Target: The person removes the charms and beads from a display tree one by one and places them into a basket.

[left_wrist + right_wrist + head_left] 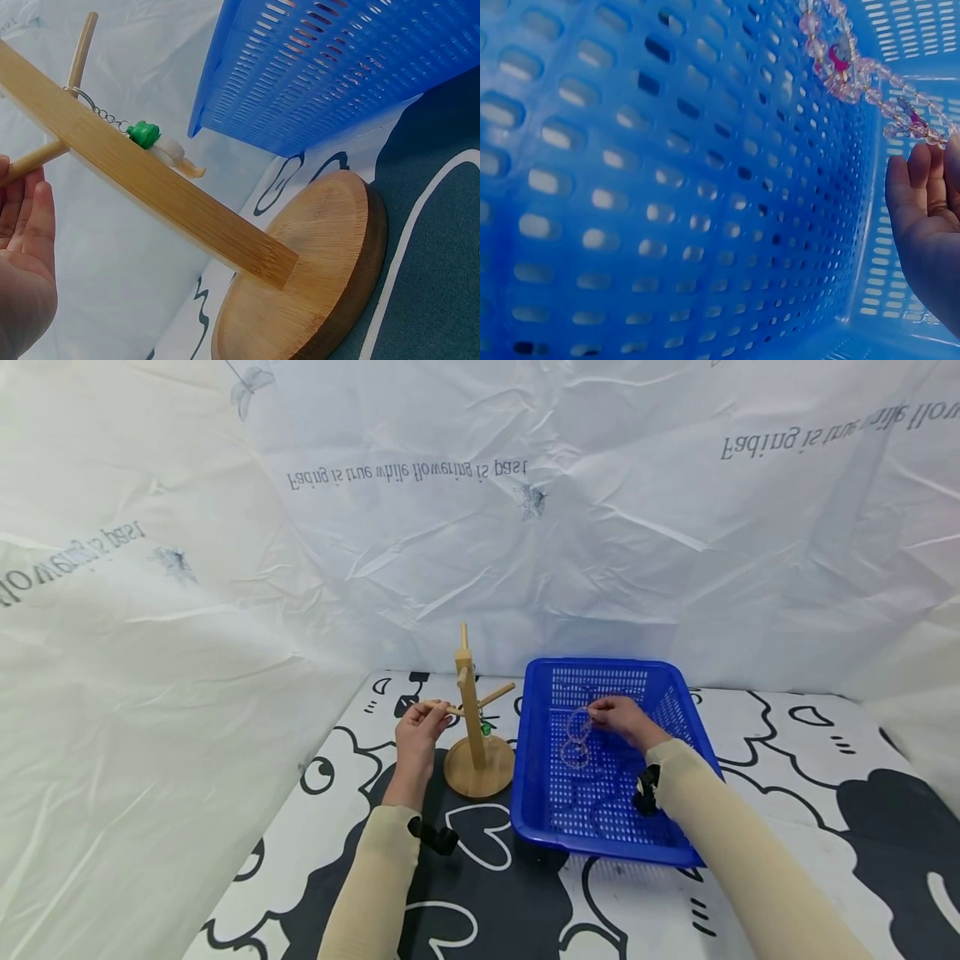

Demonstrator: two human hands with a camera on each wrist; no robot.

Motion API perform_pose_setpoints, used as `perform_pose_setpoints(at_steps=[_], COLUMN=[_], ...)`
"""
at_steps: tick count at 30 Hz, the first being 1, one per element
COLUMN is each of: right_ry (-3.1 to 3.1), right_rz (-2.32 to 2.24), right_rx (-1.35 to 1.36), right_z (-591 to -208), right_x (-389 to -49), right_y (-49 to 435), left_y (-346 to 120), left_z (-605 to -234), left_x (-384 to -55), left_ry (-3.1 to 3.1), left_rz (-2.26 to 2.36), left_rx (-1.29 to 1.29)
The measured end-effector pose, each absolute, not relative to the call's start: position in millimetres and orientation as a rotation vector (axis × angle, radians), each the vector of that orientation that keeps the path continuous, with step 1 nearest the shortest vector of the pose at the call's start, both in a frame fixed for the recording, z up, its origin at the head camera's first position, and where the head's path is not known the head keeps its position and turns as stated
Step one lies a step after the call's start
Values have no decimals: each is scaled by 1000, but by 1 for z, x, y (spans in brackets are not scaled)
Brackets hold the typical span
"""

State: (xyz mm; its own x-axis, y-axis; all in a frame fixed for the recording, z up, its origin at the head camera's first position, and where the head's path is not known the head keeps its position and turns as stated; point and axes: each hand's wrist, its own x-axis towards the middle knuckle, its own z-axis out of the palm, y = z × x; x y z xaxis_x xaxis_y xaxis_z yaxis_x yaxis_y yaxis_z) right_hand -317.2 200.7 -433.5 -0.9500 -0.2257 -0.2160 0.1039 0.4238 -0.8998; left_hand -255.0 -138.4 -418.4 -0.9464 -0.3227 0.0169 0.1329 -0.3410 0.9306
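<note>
My left hand [417,735] grips one side peg of a wooden stand [172,202], which has an upright post, several pegs and a round base. From another peg hangs a keychain [144,134] with a green and white figure on a short chain. Over the blue basket [521,777], my right hand [621,720] pinches a string of clear pink beads [846,90] between thumb and fingers. The beads dangle in two loops and carry small bright pink charms. In the right wrist view, that hand [930,217] shows only in part at the edge.
The basket has perforated walls and stands just right of the stand's round base [480,781]. A cloth [480,902] with black and white cartoon drawings covers the table. White printed sheeting [480,552] hangs behind and on both sides.
</note>
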Motion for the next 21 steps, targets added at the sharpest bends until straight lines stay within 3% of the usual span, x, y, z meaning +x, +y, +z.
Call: perform_pose_setpoints(at_steps=[21], right_ry=[2418], right_rz=[-1480], right_rx=[-2], right_z=[-450], right_x=[-334], right_y=[208], left_y=[-146], left_z=[-419], left_x=[-273], left_ry=[-1628], left_rz=[-2379], left_rx=[220])
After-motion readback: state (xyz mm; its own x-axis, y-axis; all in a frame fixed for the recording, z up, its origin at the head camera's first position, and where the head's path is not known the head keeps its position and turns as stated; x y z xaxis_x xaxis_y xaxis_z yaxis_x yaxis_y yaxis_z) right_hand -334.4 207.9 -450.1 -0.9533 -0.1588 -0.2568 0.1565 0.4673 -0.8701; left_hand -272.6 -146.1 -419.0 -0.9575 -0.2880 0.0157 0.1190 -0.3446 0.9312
